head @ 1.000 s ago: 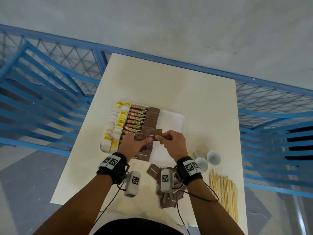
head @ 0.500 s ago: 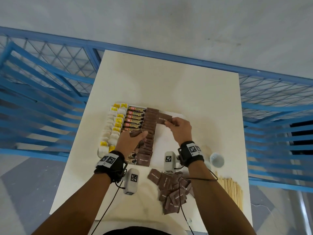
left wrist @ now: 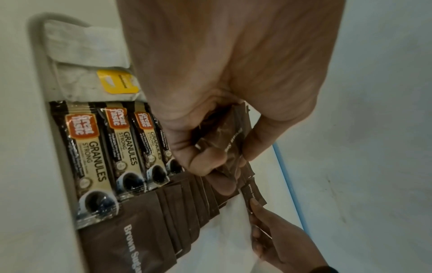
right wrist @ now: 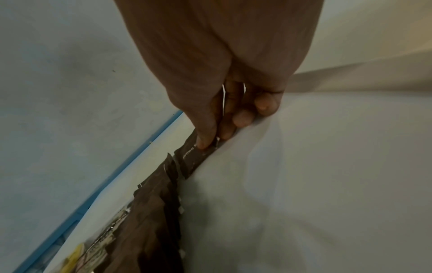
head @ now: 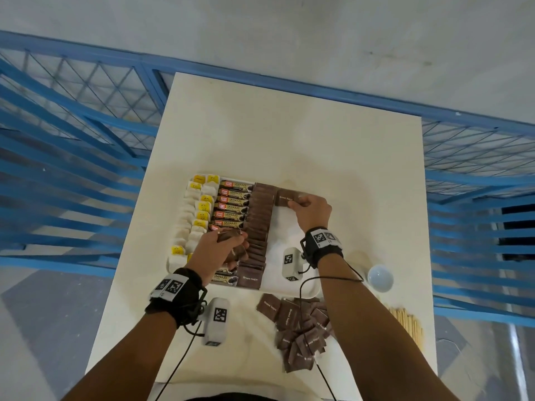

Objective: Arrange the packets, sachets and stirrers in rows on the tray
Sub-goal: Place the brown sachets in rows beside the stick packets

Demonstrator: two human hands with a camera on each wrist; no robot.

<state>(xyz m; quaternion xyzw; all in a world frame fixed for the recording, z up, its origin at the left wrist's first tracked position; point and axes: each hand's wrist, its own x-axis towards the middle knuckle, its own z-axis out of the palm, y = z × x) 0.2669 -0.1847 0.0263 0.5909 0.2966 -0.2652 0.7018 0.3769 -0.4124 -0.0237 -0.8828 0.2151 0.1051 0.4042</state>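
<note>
A white tray point(head: 292, 235) holds rows of tea bags with yellow tags point(head: 199, 215), coffee granule sticks point(head: 231, 204) and brown sugar sachets point(head: 260, 221). My right hand point(head: 301, 202) pinches one brown sachet point(head: 286, 197) at the tray's far end, right of the brown row; it lies low against the white liner point(right wrist: 304, 184), with thumb and fingertips point(right wrist: 205, 142) on its edge. My left hand point(head: 228, 244) hovers over the near part of the rows and grips a small bunch of brown sachets point(left wrist: 224, 140).
A loose pile of brown sachets point(head: 301, 331) lies on the table in front of the tray. Wooden stirrers point(head: 408, 325) sit at the near right edge, with a small white cup point(head: 380, 277) beside them. Blue railings surround the table point(head: 289, 134).
My right hand carried one brown sachet from my left hand away to the tray's far end, beside the brown row's top. The left hand stayed over the rows with its bunch.
</note>
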